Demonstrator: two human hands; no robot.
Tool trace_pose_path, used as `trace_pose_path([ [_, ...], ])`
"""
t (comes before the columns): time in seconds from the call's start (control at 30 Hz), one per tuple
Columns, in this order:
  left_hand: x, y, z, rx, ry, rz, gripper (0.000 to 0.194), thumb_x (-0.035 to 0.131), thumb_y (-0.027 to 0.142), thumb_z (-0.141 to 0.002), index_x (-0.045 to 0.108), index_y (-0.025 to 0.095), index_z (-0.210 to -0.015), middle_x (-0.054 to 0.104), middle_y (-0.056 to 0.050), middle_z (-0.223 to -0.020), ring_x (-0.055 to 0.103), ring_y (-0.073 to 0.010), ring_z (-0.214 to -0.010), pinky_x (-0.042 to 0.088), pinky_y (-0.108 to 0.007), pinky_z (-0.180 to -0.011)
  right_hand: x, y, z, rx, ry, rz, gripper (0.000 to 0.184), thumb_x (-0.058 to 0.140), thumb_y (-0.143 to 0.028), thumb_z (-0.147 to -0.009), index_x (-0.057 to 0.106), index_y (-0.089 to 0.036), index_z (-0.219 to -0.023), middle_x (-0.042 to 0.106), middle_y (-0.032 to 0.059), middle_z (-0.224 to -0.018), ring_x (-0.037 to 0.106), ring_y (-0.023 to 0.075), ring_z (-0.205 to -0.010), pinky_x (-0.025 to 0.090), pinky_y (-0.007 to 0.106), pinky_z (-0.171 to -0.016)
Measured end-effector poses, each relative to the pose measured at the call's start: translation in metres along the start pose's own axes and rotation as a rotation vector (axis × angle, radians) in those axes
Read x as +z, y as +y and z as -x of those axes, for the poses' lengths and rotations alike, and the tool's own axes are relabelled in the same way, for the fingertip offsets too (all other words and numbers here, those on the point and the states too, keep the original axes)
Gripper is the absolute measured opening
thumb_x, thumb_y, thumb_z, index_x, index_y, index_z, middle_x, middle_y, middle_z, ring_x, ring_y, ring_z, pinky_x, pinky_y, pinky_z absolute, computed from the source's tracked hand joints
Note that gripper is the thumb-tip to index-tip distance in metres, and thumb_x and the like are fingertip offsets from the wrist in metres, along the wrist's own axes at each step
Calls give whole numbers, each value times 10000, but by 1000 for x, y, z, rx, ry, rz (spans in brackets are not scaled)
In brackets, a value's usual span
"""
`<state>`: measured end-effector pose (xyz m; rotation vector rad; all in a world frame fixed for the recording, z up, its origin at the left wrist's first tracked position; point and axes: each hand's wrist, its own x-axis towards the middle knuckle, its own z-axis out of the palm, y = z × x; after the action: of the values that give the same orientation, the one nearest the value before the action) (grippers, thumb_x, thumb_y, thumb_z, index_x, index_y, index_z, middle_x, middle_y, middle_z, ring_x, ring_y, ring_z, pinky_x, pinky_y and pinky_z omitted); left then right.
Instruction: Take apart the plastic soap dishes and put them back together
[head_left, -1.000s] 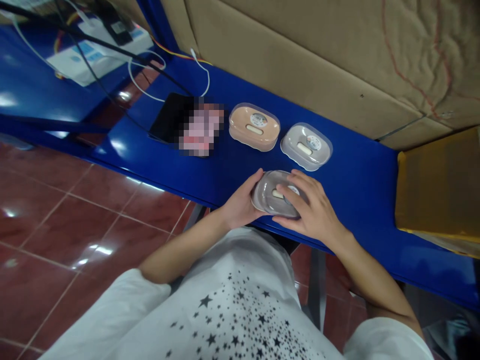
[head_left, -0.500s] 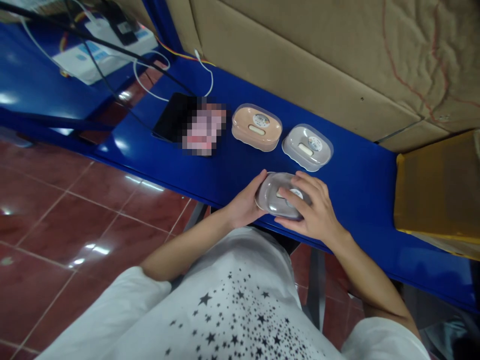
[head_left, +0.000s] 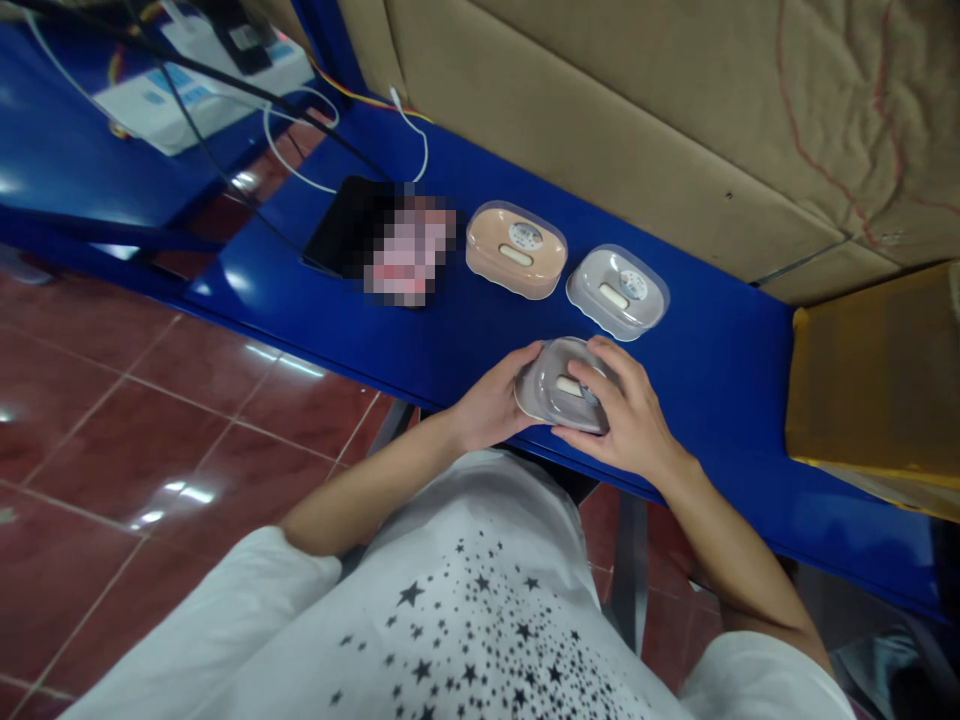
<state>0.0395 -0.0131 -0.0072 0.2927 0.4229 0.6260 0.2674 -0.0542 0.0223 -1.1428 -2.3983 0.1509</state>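
Note:
A grey soap box with a clear lid (head_left: 551, 385) sits at the near edge of the blue table (head_left: 720, 370), held between both my hands. My left hand (head_left: 491, 405) cups its left end, fingers curled round it. My right hand (head_left: 626, 415) lies over its right half, fingers bent on the lid. Behind it stand two more boxes of the same kind: a peach one (head_left: 516, 250) and a grey one (head_left: 618, 292), both closed and apart from my hands.
A dark tablet (head_left: 352, 225) with a white cable (head_left: 300, 150) lies at the table's left. A cardboard wall (head_left: 637, 130) runs along the back. A yellow box (head_left: 877, 380) stands at the right. Red floor tiles (head_left: 112, 420) lie to the left.
Both hands stay on the grey soap box. My right fingers have curled in a little over the lid. The view has shifted slightly.

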Motion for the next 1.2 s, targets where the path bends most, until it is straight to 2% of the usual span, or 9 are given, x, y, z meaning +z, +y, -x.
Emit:
trace_pose_path([
  [0.1, 1, -1, 0, -10, 31, -17, 438, 746, 531, -991, 773, 253, -1328, 833, -57, -1135, 780, -268, -1068, 607, -364, -891, -6, 0, -1, 13, -16, -10, 964, 814, -505, -964, 258, -422, -1746, 504, 138, -1675, 543, 428, -1534, 548, 669, -1184],
  [0.23, 6, -6, 14, 109, 173, -135, 647, 790, 415, -980, 591, 348, -1592, 789, -56, -1354, 726, -265, -1280, 548, -406, -1108, -18, 0, 9, 49, -85, 12, 885, 796, -499, -983, 330, -387, -1727, 543, 143, -1653, 548, 411, -1534, 547, 649, -1188],
  [0.4, 13, -2, 45, 383, 167, -754, 652, 779, 381, -997, 575, 408, -1615, 440, -62, -1784, 434, -343, -1624, 381, -510, -1307, -36, 15, 47, 194, -105, 115, 805, 802, -515, -971, 426, -399, -1674, 571, 137, -1647, 572, 421, -1515, 546, 639, -1156],
  [0.57, 4, 13, 47, 658, 231, -1271, 541, 777, 359, -980, 689, 331, -1513, 446, -92, -1774, 350, -366, -1663, 208, -555, -1385, -62, 44, 79, 403, -81, 281, 767, 724, -594, -1008, 422, -367, -1676, 557, 159, -1681, 517, 450, -1564, 368, 721, -1255],
  [0.7, -8, 19, 37, 721, 264, -1518, 501, 730, 383, -1008, 696, 260, -1492, 465, -159, -1751, 379, -404, -1644, 231, -598, -1367, -72, 50, 59, 471, -30, 301, 1041, 682, -742, -974, 197, -280, -1772, 434, 236, -1756, 387, 502, -1636, 290, 782, -1265],
  [0.83, -13, 20, 36, 723, 244, -1616, 462, 644, 392, -1061, 669, 238, -1495, 533, -172, -1688, 489, -357, -1577, 353, -574, -1328, -58, 54, 0, 385, -34, 300, 1031, 609, -776, -992, 148, -291, -1776, 304, 226, -1822, 314, 477, -1675, 291, 747, -1279],
  [0.93, -10, 16, 40, 703, 247, -1497, 432, 637, 415, -1070, 674, 250, -1467, 581, -148, -1643, 556, -321, -1521, 418, -549, -1301, -39, 71, -43, 387, -105, 295, 1043, 628, -757, -979, 178, -251, -1772, 214, 242, -1848, 226, 475, -1706, 241, 752, -1303],
  [1.0, -7, 10, 41, 607, 225, -1213, 440, 643, 470, -1068, 674, 257, -1452, 631, -143, -1593, 622, -313, -1454, 470, -534, -1264, -32, 85, -61, 420, -196, 236, 1043, 683, -699, -955, 221, -231, -1765, 240, 249, -1837, 240, 489, -1697, 277, 756, -1292],
  [1.2, 7, -1, 24, -19, 86, -238, 716, 615, 560, -1047, 492, 140, -1614, 642, -248, -1584, 618, -367, -1493, 442, -561, -1284, -53, 96, -67, 479, -321, -59, 998, 801, -674, -845, 434, -267, -1680, 509, 183, -1685, 526, 451, -1527, 436, 660, -1264],
])
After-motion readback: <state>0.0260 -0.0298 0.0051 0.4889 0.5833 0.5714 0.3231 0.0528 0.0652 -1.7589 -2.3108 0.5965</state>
